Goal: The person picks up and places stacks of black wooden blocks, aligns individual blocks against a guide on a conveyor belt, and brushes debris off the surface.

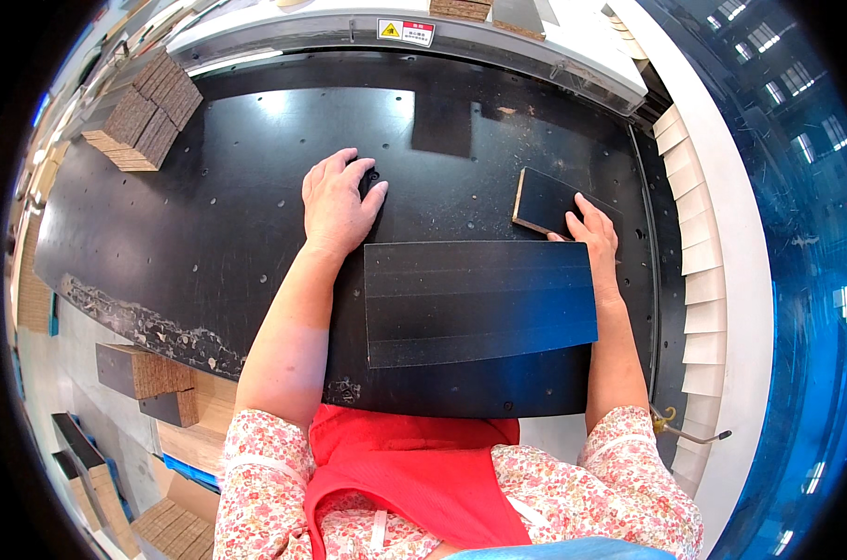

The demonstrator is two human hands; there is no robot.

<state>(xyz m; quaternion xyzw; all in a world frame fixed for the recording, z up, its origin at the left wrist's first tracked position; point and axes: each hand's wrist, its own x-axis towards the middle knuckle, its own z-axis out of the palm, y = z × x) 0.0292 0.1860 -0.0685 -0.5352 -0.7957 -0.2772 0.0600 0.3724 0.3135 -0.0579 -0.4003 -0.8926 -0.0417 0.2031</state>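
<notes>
My left hand (338, 207) lies on the black worktable (246, 187) with its fingers spread, holding nothing. On the right, my right hand (593, 231) grips a small chipboard piece (547, 198) with a dark face and a pale brown cut edge. Its fingers reach over the piece's near right part, while the thumb is at the near edge. Between my forearms lies a larger dark rectangular panel (479, 303), close to the table's near edge. Neither hand's fingers are on that panel's face, though my right wrist is beside its right end.
Stacked chipboard blocks (148, 112) stand at the table's far left. A machine beam (312, 33) with a warning label crosses the back. White overlapping flaps (699, 252) line the right side. More boards (148, 373) sit lower left, below table height.
</notes>
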